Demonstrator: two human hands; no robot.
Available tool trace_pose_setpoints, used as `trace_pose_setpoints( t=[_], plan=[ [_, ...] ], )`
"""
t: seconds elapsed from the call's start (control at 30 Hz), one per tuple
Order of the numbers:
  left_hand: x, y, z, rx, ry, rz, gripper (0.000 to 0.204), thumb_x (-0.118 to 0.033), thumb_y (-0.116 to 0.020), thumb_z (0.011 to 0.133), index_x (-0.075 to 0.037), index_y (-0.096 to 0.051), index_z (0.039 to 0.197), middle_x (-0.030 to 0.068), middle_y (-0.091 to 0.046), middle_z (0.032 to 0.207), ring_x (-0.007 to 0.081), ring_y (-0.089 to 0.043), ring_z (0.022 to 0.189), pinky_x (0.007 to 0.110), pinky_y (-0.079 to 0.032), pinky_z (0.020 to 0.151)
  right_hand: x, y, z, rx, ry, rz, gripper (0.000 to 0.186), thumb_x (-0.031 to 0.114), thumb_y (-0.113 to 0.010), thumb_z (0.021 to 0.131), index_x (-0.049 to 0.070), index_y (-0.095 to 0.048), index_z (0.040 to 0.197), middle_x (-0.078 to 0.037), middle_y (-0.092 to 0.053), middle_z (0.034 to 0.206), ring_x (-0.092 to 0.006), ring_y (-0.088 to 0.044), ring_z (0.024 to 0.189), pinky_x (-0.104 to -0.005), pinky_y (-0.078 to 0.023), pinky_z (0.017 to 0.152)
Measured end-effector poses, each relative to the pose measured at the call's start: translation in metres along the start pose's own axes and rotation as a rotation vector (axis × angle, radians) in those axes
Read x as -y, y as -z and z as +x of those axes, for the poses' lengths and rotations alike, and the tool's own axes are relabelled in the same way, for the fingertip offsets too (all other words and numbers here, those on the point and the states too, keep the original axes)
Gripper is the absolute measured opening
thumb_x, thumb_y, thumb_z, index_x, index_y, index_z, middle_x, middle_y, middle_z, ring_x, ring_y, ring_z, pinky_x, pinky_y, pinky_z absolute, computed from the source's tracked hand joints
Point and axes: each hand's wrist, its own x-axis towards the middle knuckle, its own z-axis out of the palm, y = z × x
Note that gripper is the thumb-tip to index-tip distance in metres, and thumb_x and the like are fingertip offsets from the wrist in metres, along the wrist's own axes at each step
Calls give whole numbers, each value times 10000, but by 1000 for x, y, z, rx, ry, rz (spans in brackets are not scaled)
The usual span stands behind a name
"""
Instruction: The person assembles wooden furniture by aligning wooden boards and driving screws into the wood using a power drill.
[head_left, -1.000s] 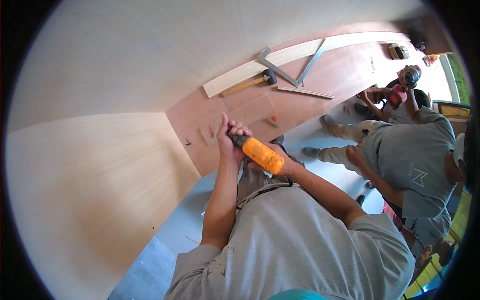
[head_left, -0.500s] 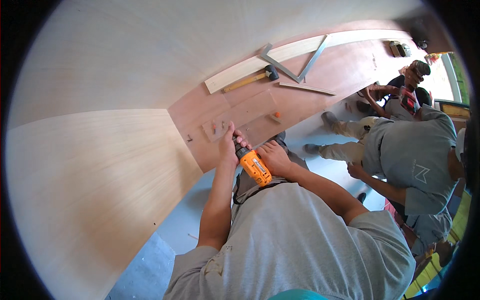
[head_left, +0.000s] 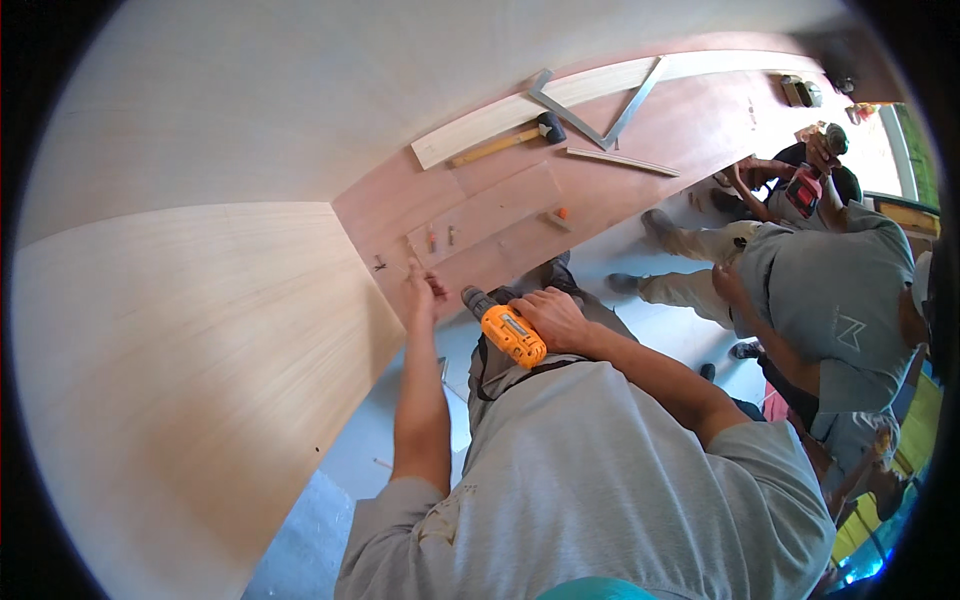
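My right hand (head_left: 552,318) grips an orange and black cordless drill (head_left: 513,335) close to my waist. The drill's chuck points up and left, toward the bench. My left hand (head_left: 426,290) is off the drill, just left of its chuck and over the near edge of the reddish board bench (head_left: 480,262). Its fingers are curled in, and whatever they may pinch is too small to make out. Beyond that hand, several small bits or fasteners (head_left: 440,238) lie on a thin board strip. A few dark screws (head_left: 380,263) lie to its left.
A pale wooden panel (head_left: 200,380) stands at the left. On the bench lie a black-headed mallet (head_left: 510,140), a metal framing square (head_left: 600,115), a long plank (head_left: 470,138) and a thin strip (head_left: 625,161). Co-workers in grey shirts (head_left: 825,300) stand at the right, one with a red power tool (head_left: 804,190).
My left hand has let go of the drill's chuck and moved left toward the dark screws. The drill stays in my right hand. At the right, a co-worker's arm has shifted.
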Motion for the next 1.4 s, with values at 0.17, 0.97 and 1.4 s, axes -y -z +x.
trace_pose_setpoints(
  t=[0.17, 0.97, 1.4],
  plan=[
    [-4, 70, 75, -210, -139, 568, 530, -517, -588, 1103, 11, -633, 1079, 158, -736, 823, 303, -758, 713, 472, -626, 596, 7, 5, -15, 14, -89, 38, 514, 352, -812, 863, 87, -678, 1282, -137, -774, 1069, -332, -750, 1034, -444, -551, 915],
    [-35, -42, 31, 403, -98, -252, 257, -271, -559, 1162, -61, -609, 1301, 145, -733, 1298, 284, -722, 1191, 464, -614, 1015, 1, 15, -58, -250, -399, 577, 613, 379, -843, 957, 111, -642, 1470, -148, -805, 1121, -311, -793, 998, -386, -614, 885],
    [-113, -131, -188, 714, -247, -670, 229, -308, -600, 1146, -91, -650, 1199, 159, -763, 1283, 339, -725, 1225, 509, -591, 1106, 24, 69, -25, -562, -70, 577, 340, 276, -831, 991, 91, -704, 1247, -126, -744, 1102, -341, -750, 937, -411, -624, 832]
  ],
)
